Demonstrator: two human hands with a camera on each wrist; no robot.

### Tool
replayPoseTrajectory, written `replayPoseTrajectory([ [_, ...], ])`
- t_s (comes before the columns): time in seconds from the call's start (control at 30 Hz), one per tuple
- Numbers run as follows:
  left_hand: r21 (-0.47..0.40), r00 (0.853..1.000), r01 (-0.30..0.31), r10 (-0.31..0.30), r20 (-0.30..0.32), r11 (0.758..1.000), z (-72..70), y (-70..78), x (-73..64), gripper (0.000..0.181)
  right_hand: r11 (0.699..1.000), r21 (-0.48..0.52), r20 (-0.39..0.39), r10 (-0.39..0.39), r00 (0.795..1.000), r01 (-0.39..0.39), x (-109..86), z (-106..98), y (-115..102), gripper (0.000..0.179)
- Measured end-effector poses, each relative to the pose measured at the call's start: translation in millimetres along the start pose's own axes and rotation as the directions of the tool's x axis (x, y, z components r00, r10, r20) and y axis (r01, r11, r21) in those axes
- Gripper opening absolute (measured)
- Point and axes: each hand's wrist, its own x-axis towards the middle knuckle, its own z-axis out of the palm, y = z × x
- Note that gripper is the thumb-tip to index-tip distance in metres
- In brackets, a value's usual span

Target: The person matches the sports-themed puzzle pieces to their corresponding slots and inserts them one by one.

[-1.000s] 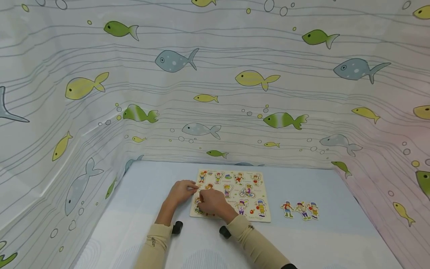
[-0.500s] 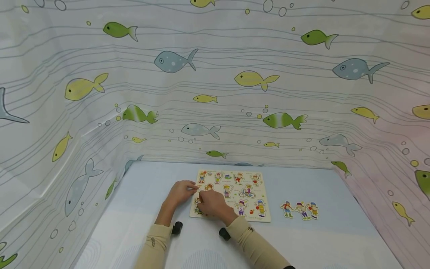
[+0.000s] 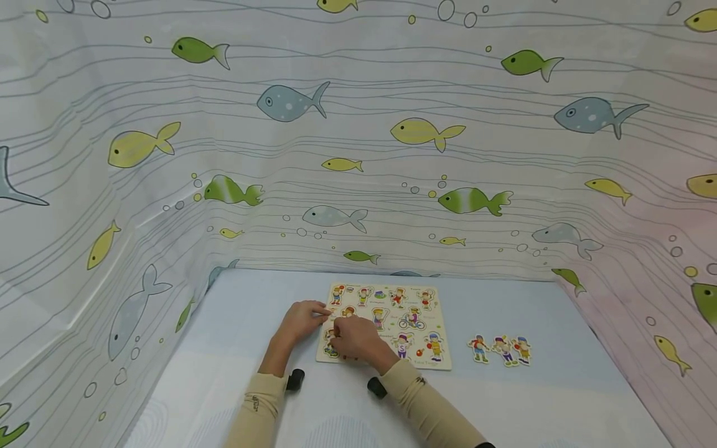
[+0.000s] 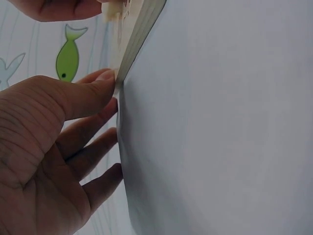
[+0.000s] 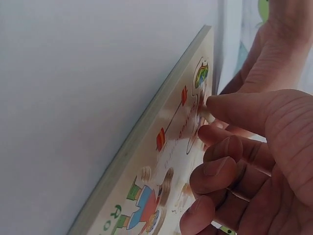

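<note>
A pale wooden knob puzzle board with sports figures lies on the table. At its lower left my right hand bends over a puzzle piece with green on it. Thumb and index finger pinch the piece's small wooden knob, while the other fingers curl loosely. My left hand rests at the board's left edge, its thumb touching that edge and its other fingers spread on the tabletop. The right hand covers part of the lower row in the head view.
Three loose figure pieces, a red-and-blue one, a purple one and a yellow one, lie right of the board. Fish-patterned sheeting walls the table at the back and sides.
The right hand has shifted very slightly at the lower-left piece. The left hand, the board and the loose pieces stay in place.
</note>
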Motion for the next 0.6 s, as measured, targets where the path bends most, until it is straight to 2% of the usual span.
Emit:
replayPoseTrajectory([
  [0.3, 0.015, 1.000, 0.014, -0.014, 0.018, 1.000, -1.3, 1.8, -1.2, 0.014, 0.999, 0.035, 0.009, -0.008, 1.000, 0.007, -4.2, -2.3, 3.6, 0.013],
  [0.6, 0.000, 1.000, 0.001, -0.001, 0.004, 1.000, -1.8, 3.8, -1.7, 0.014, 0.999, 0.016, -0.033, -0.038, 0.999, 0.039, -11.8, -13.8, 5.0, 0.013],
])
